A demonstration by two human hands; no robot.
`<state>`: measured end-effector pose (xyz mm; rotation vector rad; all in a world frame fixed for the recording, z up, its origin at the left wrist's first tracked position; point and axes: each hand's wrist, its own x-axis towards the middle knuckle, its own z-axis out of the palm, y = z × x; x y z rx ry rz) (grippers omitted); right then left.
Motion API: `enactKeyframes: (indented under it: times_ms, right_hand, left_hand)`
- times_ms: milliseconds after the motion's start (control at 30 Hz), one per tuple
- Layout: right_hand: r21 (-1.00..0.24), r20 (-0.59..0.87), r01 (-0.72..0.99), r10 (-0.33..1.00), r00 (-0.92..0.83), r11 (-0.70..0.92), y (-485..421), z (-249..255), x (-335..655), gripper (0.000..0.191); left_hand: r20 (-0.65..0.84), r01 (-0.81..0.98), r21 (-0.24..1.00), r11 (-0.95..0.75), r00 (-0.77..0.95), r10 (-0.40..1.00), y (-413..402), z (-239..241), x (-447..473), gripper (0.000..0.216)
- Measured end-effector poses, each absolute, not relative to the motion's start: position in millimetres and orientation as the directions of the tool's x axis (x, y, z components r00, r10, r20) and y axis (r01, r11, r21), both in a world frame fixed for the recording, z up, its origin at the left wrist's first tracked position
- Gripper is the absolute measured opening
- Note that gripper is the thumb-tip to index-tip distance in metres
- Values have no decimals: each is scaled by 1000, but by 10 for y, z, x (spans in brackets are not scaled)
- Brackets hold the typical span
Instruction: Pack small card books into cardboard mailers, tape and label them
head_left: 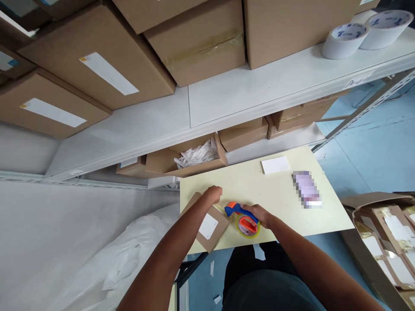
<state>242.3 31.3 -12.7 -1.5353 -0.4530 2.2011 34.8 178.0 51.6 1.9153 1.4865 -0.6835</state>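
Gripping dispenser (244, 218) — right hand (259, 214), left hand (212, 194) on box (209, 226)

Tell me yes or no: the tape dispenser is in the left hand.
No, the right hand grips the tape dispenser, while the left hand rests on the small cardboard box.

Parcel (209, 222) under my left hand (212, 194): brown cardboard, one plain white label
Tape dispenser (243, 218) in my right hand (259, 214): blue handle, orange-red frame, yellowish clear roll
Table (275, 194): pale yellow, no pattern
Card (275, 164): plain white
Shelf (246, 90): white
Boxes (94, 69) on the shelf: brown cardboard, long white labels, one with a glossy tan tape strip
Tape rolls (345, 41): white, blue print on the cores
Floor (372, 142): light blue
Plastic sheet (129, 255): white
Carton (363, 250) at my right: brown, holding brown packets with white labels
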Motion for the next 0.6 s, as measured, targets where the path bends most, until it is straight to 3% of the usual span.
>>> enactKeyframes:
  times_ms: [133, 233, 300, 433, 600]
  right_hand:
    - [-452, -811, -142, 473, -344, -880, 364, -241, 2411, 42]
    - [-436, -805, -152, 459, -376, -887, 383, -319, 2401, 39]
    - [-408, -783, -181, 445, -434, -895, 392, -351, 2403, 39]
    - [-308, -772, -185, 359, -525, -933, 438, -309, 2433, 39]
    - [-214, -794, -199, 288, -535, -957, 370, -131, 2504, 41]
  left_hand:
    - [-645, 933, 163, -322, 348, 680, 1678, 563, 340, 18]
    - [-588, 889, 202, -411, 446, 675, 1623, 734, 237, 19]
    - [-568, 822, 284, -494, 559, 604, 1539, 840, 97, 30]
    - [-539, 673, 400, -622, 722, 434, 1326, 901, -211, 76]
    - [-545, 695, 386, -606, 702, 458, 1269, 856, -315, 80]
